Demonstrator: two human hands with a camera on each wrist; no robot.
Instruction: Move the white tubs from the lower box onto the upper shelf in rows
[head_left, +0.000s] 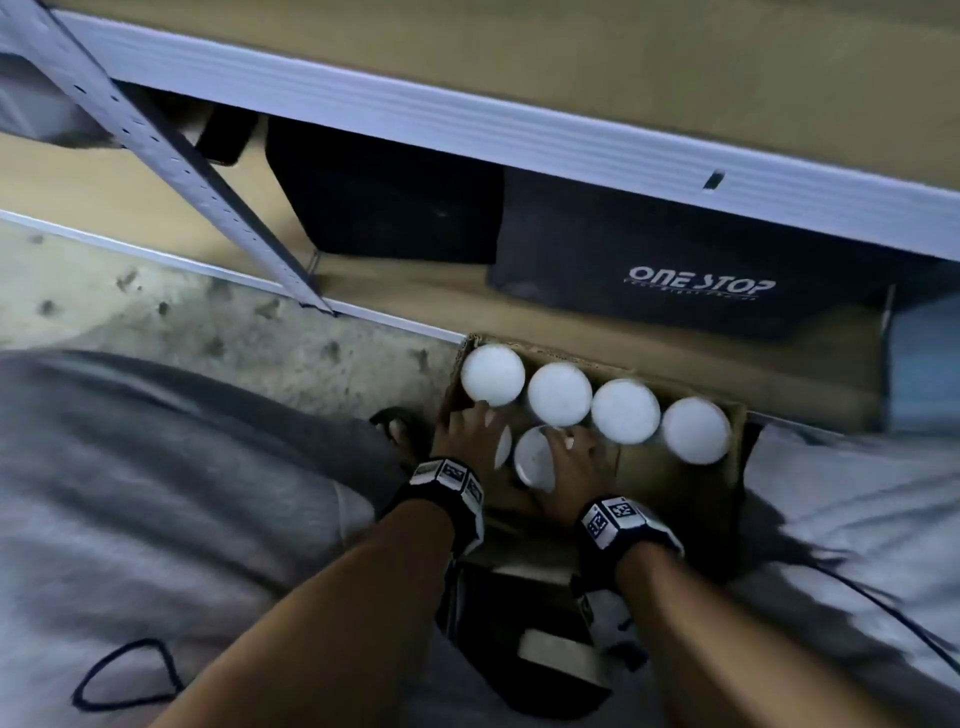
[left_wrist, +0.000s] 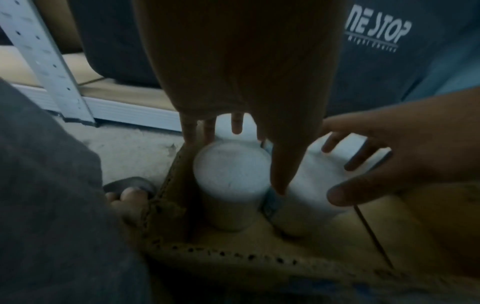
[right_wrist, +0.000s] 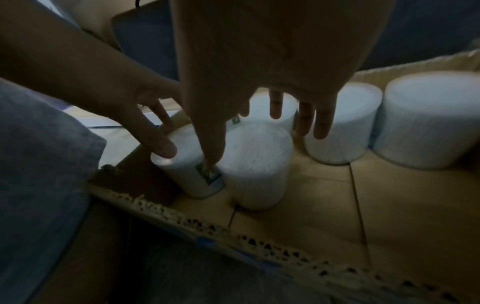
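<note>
An open cardboard box (head_left: 670, 483) stands on the floor below the shelf unit. A back row of several white tubs (head_left: 560, 393) stands in it, and two more stand in front. My left hand (head_left: 467, 421) is spread over the front left tub (left_wrist: 231, 176), fingers behind it and thumb down between the two tubs. My right hand (head_left: 566, 447) hovers spread over the front right tub (right_wrist: 257, 160), its fingers straight and thumb pointing down. Neither hand visibly grips. The upper shelf (head_left: 623, 52) shows as a bare brown board.
On the lower shelf stand a black bag (head_left: 696, 286) marked ONE STOP and a black box (head_left: 384, 197). A slanted metal shelf post (head_left: 171, 156) is at the left. My sandalled foot (head_left: 397, 431) sits beside the box, with my grey-clad knees on both sides.
</note>
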